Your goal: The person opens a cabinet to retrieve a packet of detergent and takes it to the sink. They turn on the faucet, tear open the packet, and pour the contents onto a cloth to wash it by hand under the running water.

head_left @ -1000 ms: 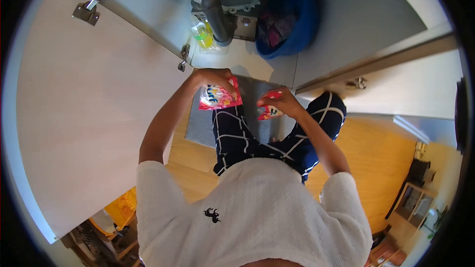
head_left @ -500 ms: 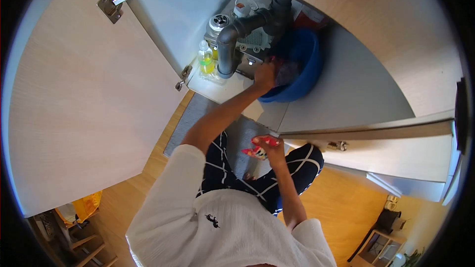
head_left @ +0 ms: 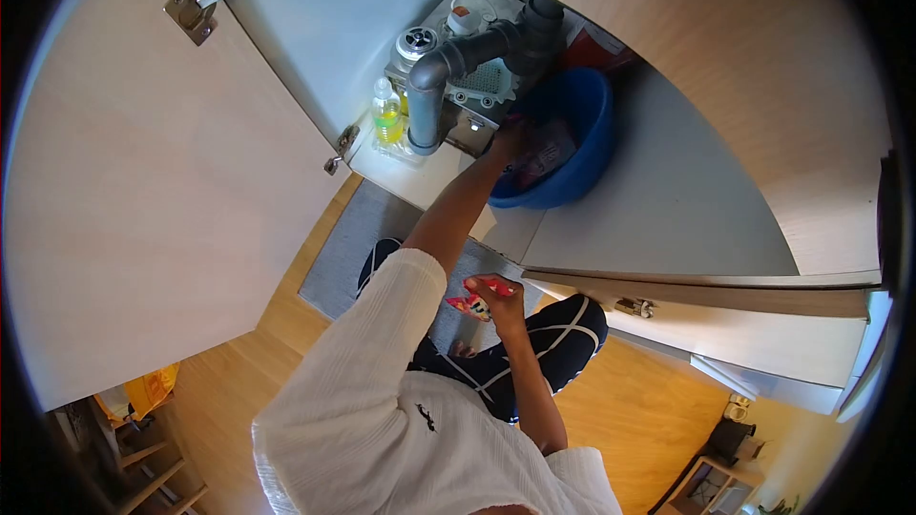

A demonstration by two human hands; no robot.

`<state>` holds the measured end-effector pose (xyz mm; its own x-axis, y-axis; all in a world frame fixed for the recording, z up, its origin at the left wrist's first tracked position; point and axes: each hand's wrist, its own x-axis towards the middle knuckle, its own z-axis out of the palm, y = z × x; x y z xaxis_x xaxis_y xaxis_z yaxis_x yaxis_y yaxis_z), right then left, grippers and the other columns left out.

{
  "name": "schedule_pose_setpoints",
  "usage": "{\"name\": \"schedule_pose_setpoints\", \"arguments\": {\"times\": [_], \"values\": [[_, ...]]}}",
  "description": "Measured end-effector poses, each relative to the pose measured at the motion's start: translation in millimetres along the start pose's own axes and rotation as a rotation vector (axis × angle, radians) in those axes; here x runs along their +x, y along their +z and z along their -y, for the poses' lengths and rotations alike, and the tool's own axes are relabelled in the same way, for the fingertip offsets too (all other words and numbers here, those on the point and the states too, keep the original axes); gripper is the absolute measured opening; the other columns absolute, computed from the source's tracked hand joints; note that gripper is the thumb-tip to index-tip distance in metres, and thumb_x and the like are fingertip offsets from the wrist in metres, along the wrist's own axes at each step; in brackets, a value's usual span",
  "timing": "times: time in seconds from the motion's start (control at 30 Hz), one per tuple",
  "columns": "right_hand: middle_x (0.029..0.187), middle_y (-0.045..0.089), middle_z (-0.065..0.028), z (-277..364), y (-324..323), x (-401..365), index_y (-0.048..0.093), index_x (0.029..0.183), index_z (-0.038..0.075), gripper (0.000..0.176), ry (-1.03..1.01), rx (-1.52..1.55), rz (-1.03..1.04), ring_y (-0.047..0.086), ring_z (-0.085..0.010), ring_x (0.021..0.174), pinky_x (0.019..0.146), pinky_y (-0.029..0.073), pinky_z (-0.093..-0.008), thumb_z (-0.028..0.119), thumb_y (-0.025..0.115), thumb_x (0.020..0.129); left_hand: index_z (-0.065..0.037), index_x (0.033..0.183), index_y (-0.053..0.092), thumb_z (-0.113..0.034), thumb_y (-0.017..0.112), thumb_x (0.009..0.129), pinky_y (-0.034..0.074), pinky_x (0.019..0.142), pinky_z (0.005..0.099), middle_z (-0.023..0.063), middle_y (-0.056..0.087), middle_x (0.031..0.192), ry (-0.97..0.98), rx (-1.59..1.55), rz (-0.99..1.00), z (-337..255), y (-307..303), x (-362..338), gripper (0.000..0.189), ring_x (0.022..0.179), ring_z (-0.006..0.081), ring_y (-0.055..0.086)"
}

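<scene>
My left hand [head_left: 512, 141] reaches down inside the blue basin [head_left: 596, 138], its fingers in shadow and too dark to make out. Beside it in the basin lies a clear plastic bag [head_left: 549, 151], and a bit of red or pink shows near the fingers. Lower down, over the grey mat [head_left: 353, 248] and near my knee, my right hand [head_left: 504, 303] is closed around a crumpled red packet [head_left: 468, 305] with a coloured print.
Left of the basin a grey drain pipe [head_left: 426, 100] comes down in the open cabinet. Near it stand a bottle of yellow-green liquid [head_left: 386, 113] and a lidded jar [head_left: 416, 42]. An open cabinet door [head_left: 162, 191] fills the left side.
My left hand has gone lower into the basin, and the bag beside it shows more. The view has shifted slightly. My right hand still holds the red packet.
</scene>
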<state>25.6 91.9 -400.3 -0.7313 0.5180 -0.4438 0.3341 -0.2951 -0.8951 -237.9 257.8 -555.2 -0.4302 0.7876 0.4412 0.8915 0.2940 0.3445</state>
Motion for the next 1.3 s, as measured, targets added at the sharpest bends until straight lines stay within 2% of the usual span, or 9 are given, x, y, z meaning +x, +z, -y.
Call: {"name": "schedule_pose_setpoints", "arguments": {"times": [0.3,0.53,0.63,0.73,0.83,1.03,1.13,1.23,1.3], "values": [[0.072,0.063,-0.0038,-1,2,3,0.065,0.08,0.0,0.017,-0.003,-0.016,0.03,0.055,-0.0085,0.066,0.064,0.043,-0.0213,0.016,0.067,0.074,-0.009,0.113,0.048,-0.012,0.051,0.074,0.039,0.087,0.0387,0.0144,0.049,0.112,0.014,-0.169,0.417,-2,-22,29,0.039,0.101,0.0331,0.048],[0.072,0.063,-0.0035,-7,5,5,0.066,0.079,0.001,0.019,0.007,-0.061,0.033,0.055,-0.0083,0.065,0.063,0.043,-0.0211,0.019,0.067,0.074,-0.003,0.122,0.038,-0.006,0.052,0.074,0.034,0.094,0.0371,0.0214,0.038,0.124,-0.124,-0.397,-0.225,-38,-42,-16,0.05,0.11,0.0356,0.042],[0.071,0.063,-0.0035,-8,5,4,0.066,0.079,0.001,0.019,0.001,-0.073,0.041,0.055,-0.0084,0.064,0.062,0.043,-0.0211,0.02,0.068,0.074,0.003,0.122,0.034,0.006,0.044,0.068,0.031,0.097,0.038,0.0251,0.034,0.125,-0.617,-0.577,-0.16,-44,-39,-59,0.056,0.115,0.0383,0.036],[0.071,0.063,-0.0034,-12,5,6,0.066,0.079,0.002,0.019,0.01,-0.106,0.058,0.055,-0.0086,0.064,0.062,0.043,-0.0212,0.02,0.068,0.074,0.006,0.125,0.03,0.0,0.042,0.073,0.03,0.098,0.0382,0.0278,0.031,0.127,-0.723,-0.605,0.051,-15,0,-82,0.054,0.117,0.0392,0.033],[0.07,0.063,-0.0033,-15,6,7,0.066,0.08,0.001,0.02,0.02,-0.089,0.056,0.055,-0.0084,0.064,0.062,0.043,-0.0213,0.02,0.068,0.074,-0.005,0.127,0.031,-0.017,0.038,0.083,0.032,0.096,0.0366,0.0243,0.037,0.125,-0.69,-0.568,0.338,4,15,-84,0.047,0.117,0.0325,0.037],[0.069,0.062,-0.0034,-15,8,8,0.065,0.078,0.0,0.019,0.013,-0.097,0.05,0.054,-0.0085,0.064,0.062,0.042,-0.0216,0.019,0.067,0.074,-0.004,0.118,0.044,-0.02,0.038,0.084,0.037,0.09,0.0388,0.0196,0.048,0.116,-0.069,-0.519,0.56,27,-14,-67,0.038,0.109,0.034,0.044],[0.069,0.062,-0.0038,-12,10,8,0.065,0.078,0.0,0.02,0.019,-0.156,0.064,0.054,-0.0086,0.063,0.062,0.042,-0.0216,0.019,0.067,0.074,-0.007,0.119,0.041,-0.023,0.05,0.078,0.038,0.088,0.0402,0.0207,0.048,0.115,-0.5,-0.487,0.457,28,18,-74,0.045,0.105,0.0313,0.048],[0.07,0.063,-0.0031,-17,10,8,0.066,0.08,0.001,0.018,0.001,-0.15,0.078,0.055,-0.0084,0.063,0.061,0.044,-0.021,0.018,0.066,0.075,-0.006,0.117,0.043,-0.028,0.059,0.072,0.041,0.085,0.042,0.0187,0.048,0.114,-0.151,-0.192,0.411,31,44,-101,0.052,0.099,0.032,0.051],[0.069,0.063,-0.0038,-13,10,8,0.066,0.079,0.0,0.019,0.046,-0.136,0.064,0.055,-0.0085,0.063,0.061,0.043,-0.0215,0.018,0.067,0.074,-0.006,0.116,0.043,-0.024,0.059,0.073,0.042,0.082,0.0462,0.0176,0.047,0.113,-0.772,-0.264,0.074,-9,6,-107,0.05,0.096,0.0332,0.052]]}}
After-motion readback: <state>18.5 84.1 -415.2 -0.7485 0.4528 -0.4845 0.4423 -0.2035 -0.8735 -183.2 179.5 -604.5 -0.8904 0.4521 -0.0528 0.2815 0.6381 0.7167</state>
